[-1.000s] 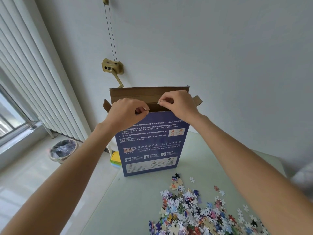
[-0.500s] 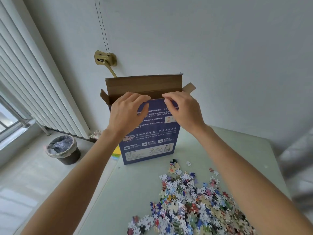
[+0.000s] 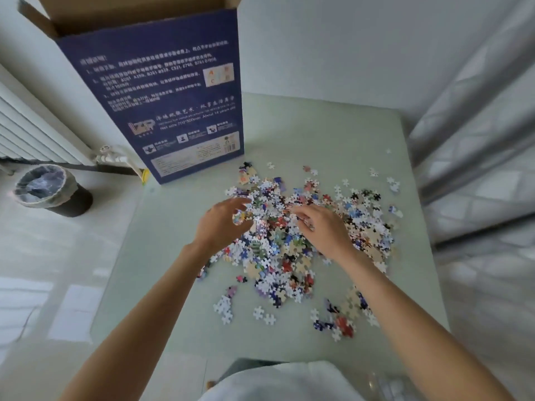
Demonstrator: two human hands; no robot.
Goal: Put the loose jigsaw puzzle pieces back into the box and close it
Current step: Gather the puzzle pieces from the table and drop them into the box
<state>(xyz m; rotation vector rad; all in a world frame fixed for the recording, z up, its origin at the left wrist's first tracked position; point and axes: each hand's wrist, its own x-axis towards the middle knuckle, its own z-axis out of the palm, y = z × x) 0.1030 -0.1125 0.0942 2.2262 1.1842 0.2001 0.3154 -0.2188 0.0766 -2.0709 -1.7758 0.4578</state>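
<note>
Both hands, off the box (image 3: 162,91) flaps since the earlier frame, now reach the puzzle pieces (image 3: 301,235) before it: left hand (image 3: 224,222) and right hand (image 3: 321,230) curl into them; overfull scoops could spill, or topple the upright open box.

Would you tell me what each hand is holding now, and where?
Left hand pinches some puzzle pieces between thumb and fingers; right hand's hold cannot be told.

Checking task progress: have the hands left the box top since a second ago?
Yes. Both the left hand and right hand dropped from the box flaps onto the puzzle pieces.
</note>
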